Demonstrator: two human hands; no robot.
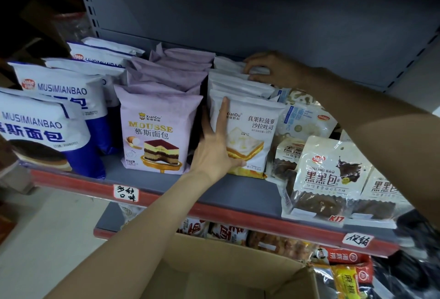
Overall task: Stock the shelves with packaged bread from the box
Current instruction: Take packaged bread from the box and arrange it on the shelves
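Hands on the white bread row [240,89] on the shelf [238,194]: left hand [215,148] flat against the front pack [247,136], right hand [269,69] pinching the rear packs' tops; box [214,267] below.

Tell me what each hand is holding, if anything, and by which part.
Left hand lies flat against the front white pack, thumb at its lower edge; not gripping. Right hand fingers curl over the top edges of the rear white packs.

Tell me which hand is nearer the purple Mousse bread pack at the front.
Left. The left hand lies flat on the white toast pack right beside the purple Mousse pack; the right hand is farther back, on the white row's rear packs.
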